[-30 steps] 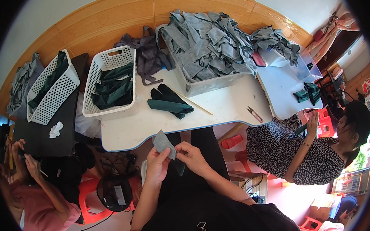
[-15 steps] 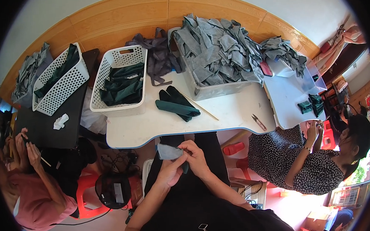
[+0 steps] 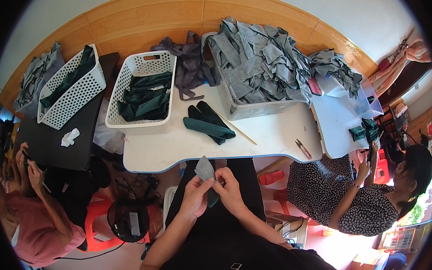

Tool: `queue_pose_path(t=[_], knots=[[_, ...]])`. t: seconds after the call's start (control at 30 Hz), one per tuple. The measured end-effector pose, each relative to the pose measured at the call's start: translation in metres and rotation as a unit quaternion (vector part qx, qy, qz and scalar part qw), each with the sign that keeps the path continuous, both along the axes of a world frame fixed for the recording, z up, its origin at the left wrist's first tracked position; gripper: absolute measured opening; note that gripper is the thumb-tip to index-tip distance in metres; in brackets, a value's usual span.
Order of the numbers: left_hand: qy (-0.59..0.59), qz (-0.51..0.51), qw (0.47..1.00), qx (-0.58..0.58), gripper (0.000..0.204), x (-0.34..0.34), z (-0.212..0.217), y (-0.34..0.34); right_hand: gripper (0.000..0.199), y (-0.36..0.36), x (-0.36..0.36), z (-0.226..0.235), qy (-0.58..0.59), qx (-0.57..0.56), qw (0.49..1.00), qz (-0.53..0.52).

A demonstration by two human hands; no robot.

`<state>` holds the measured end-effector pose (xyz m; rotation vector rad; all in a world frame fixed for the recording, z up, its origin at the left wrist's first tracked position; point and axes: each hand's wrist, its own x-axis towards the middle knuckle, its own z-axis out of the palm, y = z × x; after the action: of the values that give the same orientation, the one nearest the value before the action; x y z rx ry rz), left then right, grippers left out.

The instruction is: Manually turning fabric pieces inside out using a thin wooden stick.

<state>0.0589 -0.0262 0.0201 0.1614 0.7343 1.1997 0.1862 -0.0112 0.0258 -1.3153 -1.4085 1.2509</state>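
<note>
head view: the left hand (image 3: 196, 197) and the right hand (image 3: 227, 190) both pinch one gray-and-green fabric piece (image 3: 205, 169), just short of the white table (image 3: 270, 137). dark green fabric rolls (image 3: 208, 128) lie on it, small snips (image 3: 304, 151) to their right.

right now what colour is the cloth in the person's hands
The cloth is grey above and dark green below, seen in the head view.
</note>
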Motion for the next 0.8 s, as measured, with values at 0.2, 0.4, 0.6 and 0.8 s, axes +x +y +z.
queue_pose_path(t=[0.2, 0.4, 0.6, 0.8], knots=[[-0.010, -0.020, 0.999, -0.028, 0.018, 0.010, 0.004, -0.004, 0.020, 0.001, -0.002, -0.014, 0.039, -0.045, 0.998, -0.033], [-0.057, -0.045, 0.995, -0.070, 0.018, 0.006, 0.000, 0.000, 0.025, 0.002, -0.003, -0.015, 0.032, 0.080, 0.996, -0.038], [0.021, -0.028, 0.999, -0.021, 0.019, 0.007, -0.003, 0.006, 0.023, 0.007, -0.001, -0.007, 0.013, 0.079, 0.997, -0.021], [0.020, -0.036, 0.998, -0.050, 0.017, 0.021, 0.001, -0.005, 0.030, 0.006, 0.001, 0.003, 0.022, 0.058, 0.997, -0.041]])
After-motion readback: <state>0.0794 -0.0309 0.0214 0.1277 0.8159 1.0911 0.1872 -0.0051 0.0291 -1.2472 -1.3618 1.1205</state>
